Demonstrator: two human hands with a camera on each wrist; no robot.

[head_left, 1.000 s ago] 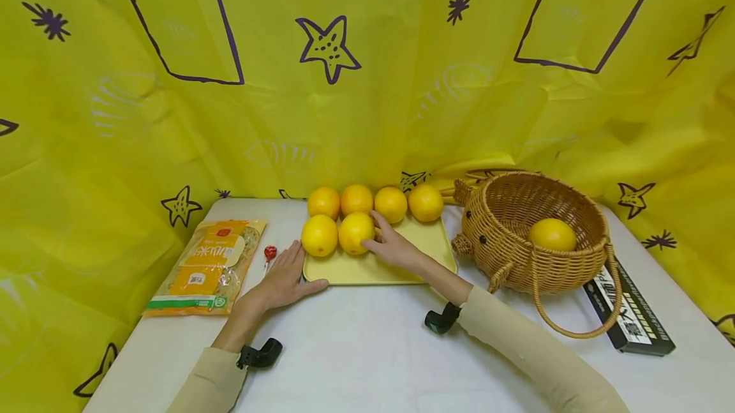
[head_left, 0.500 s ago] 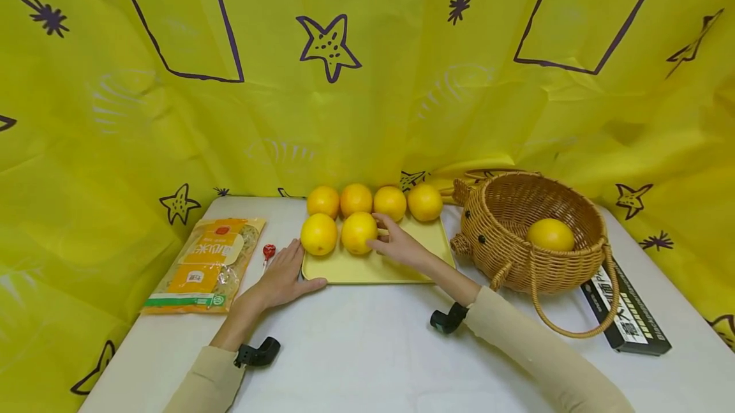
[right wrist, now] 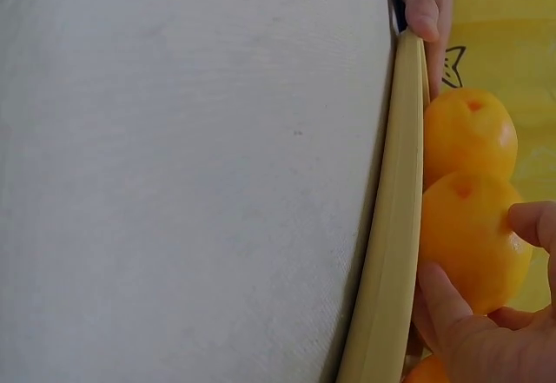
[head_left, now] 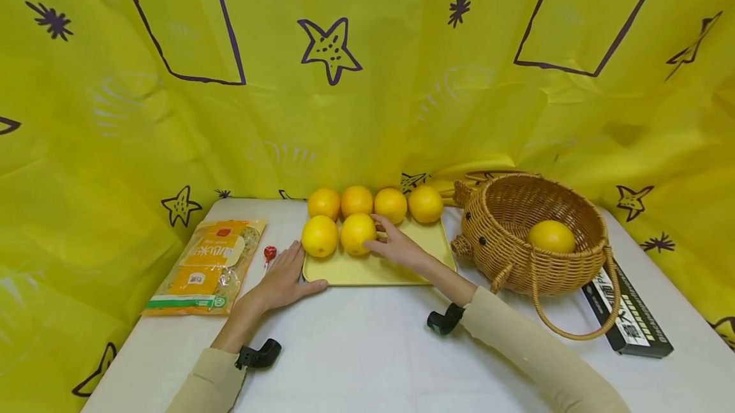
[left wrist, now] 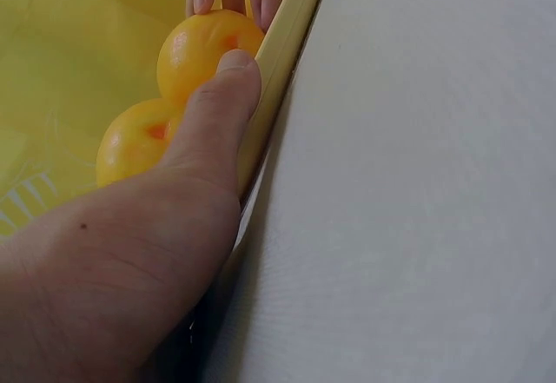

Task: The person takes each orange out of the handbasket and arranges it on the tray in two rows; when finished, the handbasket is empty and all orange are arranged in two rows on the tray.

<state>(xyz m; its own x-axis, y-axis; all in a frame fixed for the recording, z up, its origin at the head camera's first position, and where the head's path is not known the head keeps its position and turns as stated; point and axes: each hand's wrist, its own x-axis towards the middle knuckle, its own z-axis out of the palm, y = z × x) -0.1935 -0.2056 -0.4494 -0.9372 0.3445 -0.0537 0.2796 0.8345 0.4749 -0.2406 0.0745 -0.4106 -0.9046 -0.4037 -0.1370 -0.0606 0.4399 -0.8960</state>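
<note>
In the head view, several oranges sit on a shallow yellow tray (head_left: 390, 272), a row at the back and two in front. My right hand (head_left: 396, 246) holds the right-hand front orange (head_left: 357, 235) from its right side, thumb and fingertips against the peel. That orange (right wrist: 473, 240) rests close to the other front orange (right wrist: 469, 131) in the right wrist view. With fingers extended, my left hand (head_left: 285, 277) lies along the tray's left edge, its thumb at the front rim. The left front orange (head_left: 319, 236) is near its fingertips.
At right stands a wicker animal-shaped basket (head_left: 517, 266) with one orange (head_left: 551, 237) inside; a black box (head_left: 631, 317) lies beside it. A food packet (head_left: 207, 266) and a red lollipop (head_left: 270, 252) lie left. A yellow curtain (head_left: 367, 113) hangs behind.
The right front orange has shifted slightly right, away from the left front one, with my right hand at its side. My left hand stays by the tray.
</note>
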